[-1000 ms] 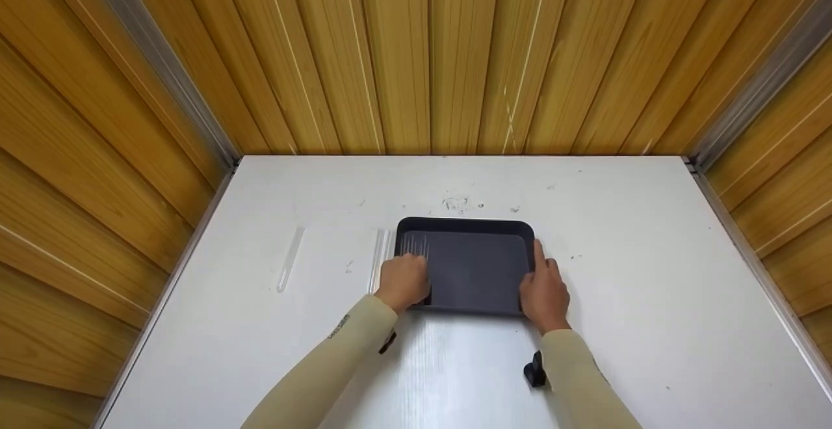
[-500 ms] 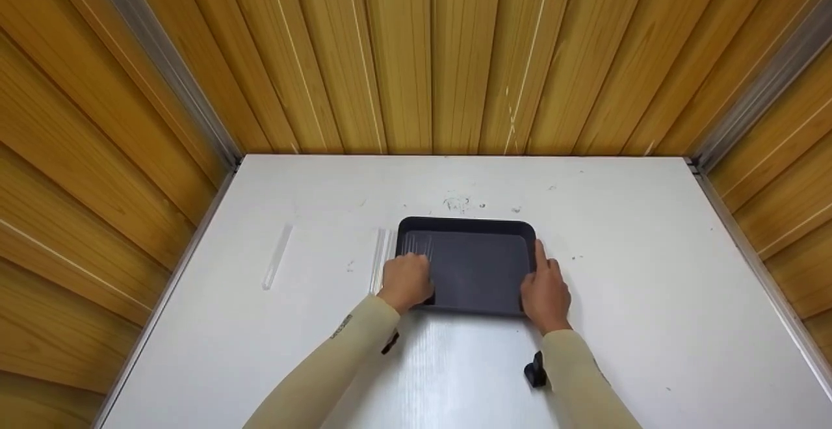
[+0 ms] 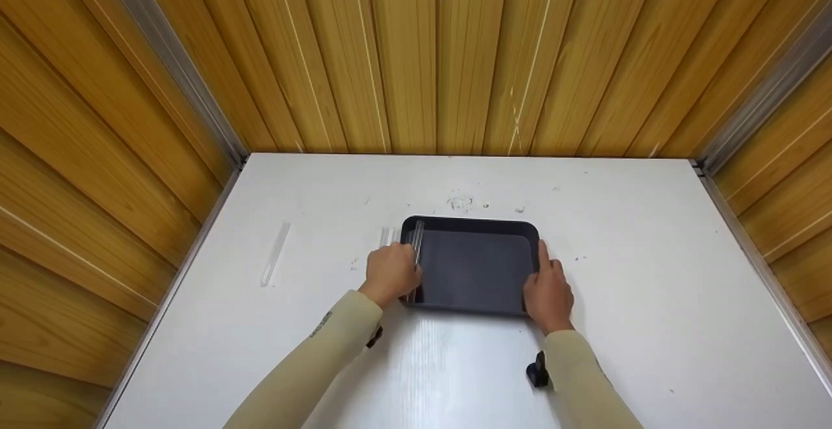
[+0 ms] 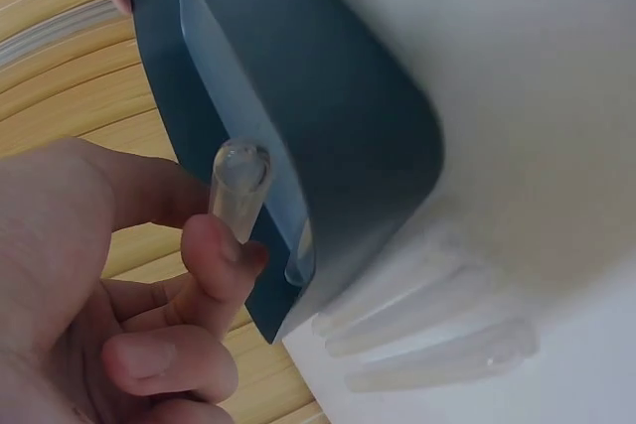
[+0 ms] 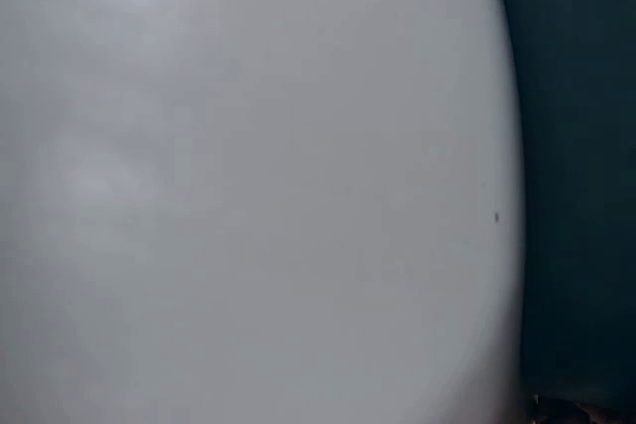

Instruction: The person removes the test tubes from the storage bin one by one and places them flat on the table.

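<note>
My left hand (image 3: 391, 273) is over the left end of a dark, shallow rectangular tray (image 3: 481, 273). In the left wrist view, thumb and fingers pinch a clear test tube (image 4: 240, 186), its rounded end toward the camera. Another tube (image 4: 300, 257) seems to lie inside the tray along its wall. Clear tubes (image 4: 437, 356) rest on the table beside the tray, partly hidden by the hand in the head view. My right hand (image 3: 549, 292) grips the tray's right edge, index finger stretched along the outside. The right wrist view shows mostly table and tray wall (image 5: 581, 176).
A lone clear tube (image 3: 275, 255) lies on the white table (image 3: 650, 273) well to the left. Wood-patterned panels (image 3: 403, 58) surround the table's back and sides. Small dark marks (image 3: 461, 203) dot the surface behind the tray.
My left hand has shifted slightly left and back, and clear tubing now shows beside its fingers. The lone tube at left has rolled further left. The right hand keeps its hold on the tray.
</note>
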Action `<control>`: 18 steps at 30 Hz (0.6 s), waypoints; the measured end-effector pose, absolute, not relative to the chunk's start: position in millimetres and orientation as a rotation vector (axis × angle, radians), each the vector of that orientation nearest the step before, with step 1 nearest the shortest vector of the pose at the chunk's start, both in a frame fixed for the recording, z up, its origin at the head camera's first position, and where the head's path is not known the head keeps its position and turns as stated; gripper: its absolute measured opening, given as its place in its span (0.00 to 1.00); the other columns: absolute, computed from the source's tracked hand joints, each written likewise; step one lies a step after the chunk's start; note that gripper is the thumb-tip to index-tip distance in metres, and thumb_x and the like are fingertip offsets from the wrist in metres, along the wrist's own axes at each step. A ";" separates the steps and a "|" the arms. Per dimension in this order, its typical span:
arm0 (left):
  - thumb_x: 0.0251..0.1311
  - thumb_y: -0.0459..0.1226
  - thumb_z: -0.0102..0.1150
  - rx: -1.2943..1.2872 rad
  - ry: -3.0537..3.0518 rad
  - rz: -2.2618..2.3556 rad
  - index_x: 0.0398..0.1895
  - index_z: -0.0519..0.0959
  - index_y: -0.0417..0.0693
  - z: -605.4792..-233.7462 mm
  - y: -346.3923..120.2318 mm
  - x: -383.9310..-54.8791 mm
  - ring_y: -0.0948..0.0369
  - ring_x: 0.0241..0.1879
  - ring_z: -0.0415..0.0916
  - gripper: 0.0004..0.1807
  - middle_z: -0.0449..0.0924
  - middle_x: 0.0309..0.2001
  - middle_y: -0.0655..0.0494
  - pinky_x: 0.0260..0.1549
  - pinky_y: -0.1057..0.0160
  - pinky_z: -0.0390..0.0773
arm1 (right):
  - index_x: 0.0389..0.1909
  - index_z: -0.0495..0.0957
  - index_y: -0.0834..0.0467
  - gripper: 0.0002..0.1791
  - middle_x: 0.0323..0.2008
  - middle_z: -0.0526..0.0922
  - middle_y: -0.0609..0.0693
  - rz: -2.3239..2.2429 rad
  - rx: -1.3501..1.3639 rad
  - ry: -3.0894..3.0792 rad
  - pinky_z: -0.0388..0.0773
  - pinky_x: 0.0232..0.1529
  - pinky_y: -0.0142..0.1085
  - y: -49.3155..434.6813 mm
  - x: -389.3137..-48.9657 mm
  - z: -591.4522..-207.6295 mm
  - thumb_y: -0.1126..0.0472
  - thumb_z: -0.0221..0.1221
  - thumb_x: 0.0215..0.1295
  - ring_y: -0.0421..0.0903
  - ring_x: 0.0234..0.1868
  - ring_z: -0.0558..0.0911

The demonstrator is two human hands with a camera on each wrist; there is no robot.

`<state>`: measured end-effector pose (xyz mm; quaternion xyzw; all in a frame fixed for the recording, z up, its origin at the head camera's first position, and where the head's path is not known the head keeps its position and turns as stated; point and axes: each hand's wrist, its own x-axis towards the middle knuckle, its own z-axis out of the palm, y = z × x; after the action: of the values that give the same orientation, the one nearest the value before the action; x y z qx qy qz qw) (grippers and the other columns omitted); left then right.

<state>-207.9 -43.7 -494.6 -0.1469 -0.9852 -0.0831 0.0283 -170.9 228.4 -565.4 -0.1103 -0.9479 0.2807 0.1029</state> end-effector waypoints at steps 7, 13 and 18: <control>0.49 0.40 0.54 -0.415 -3.055 -0.229 0.06 0.59 0.53 -488.3 -54.0 -209.3 0.61 0.14 0.61 0.19 0.68 0.12 0.58 0.12 0.59 0.62 | 0.70 0.49 0.53 0.34 0.46 0.71 0.63 0.828 -0.324 -2.795 0.67 0.23 0.43 229.0 -170.5 -566.1 0.67 0.43 0.62 0.53 0.27 0.75; 0.48 0.39 0.53 -0.416 -3.021 -0.248 0.06 0.56 0.54 -483.8 -62.4 -209.4 0.62 0.14 0.56 0.20 0.60 0.10 0.60 0.11 0.60 0.60 | 0.69 0.49 0.53 0.34 0.47 0.71 0.64 0.832 -0.311 -2.783 0.68 0.24 0.44 228.7 -170.2 -566.1 0.68 0.43 0.62 0.53 0.28 0.75; 0.47 0.38 0.53 -0.386 -3.015 -0.267 0.06 0.58 0.54 -481.9 -68.7 -210.6 0.61 0.14 0.60 0.19 0.64 0.11 0.59 0.12 0.58 0.62 | 0.70 0.49 0.53 0.33 0.46 0.71 0.63 0.830 -0.316 -2.783 0.68 0.25 0.44 228.4 -170.5 -566.3 0.68 0.43 0.62 0.53 0.28 0.75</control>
<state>-210.6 -68.7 -481.9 -0.1264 -0.9871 -0.0874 0.0449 -170.5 228.4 -566.3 -0.1075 -0.9469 0.2824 0.1098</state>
